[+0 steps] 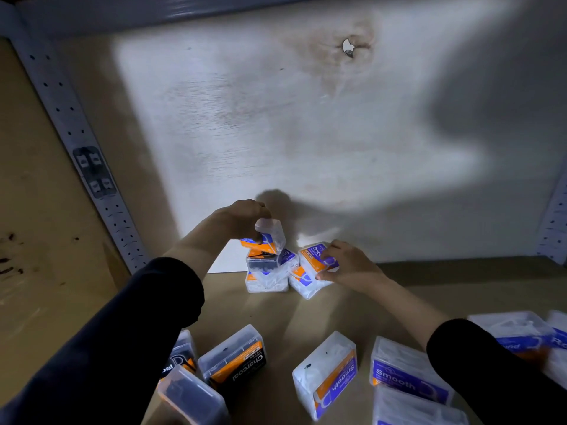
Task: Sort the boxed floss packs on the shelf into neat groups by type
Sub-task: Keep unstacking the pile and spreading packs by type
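At the back of the shelf (306, 314), against the pale wall (276, 118), the left hand (242, 217) pinches a clear tilted pack (271, 233) with an orange and purple label, fingers curled over its top and thumb on the label. The pack hangs just over a small stack: a dark pack (263, 262) on top, a purple-labelled one partly hidden beneath it, and a white-filled base pack (266, 283) on the shelf. Just right of that stack the right hand (349, 265) grips a Smooth pack (314, 256), fingers curled over its far edge and thumb at its near edge. This pack lies askew on a lower pack (302, 282). Nearer the camera more packs lie scattered. There are three Charcoal packs (234, 358) at the left by the black left sleeve (107, 348), three loose Smooth packs (326, 372) in the middle, and Round packs (515, 332) at the right, partly behind the right sleeve (491, 378). A perforated grey post (70, 118) rises at the left.
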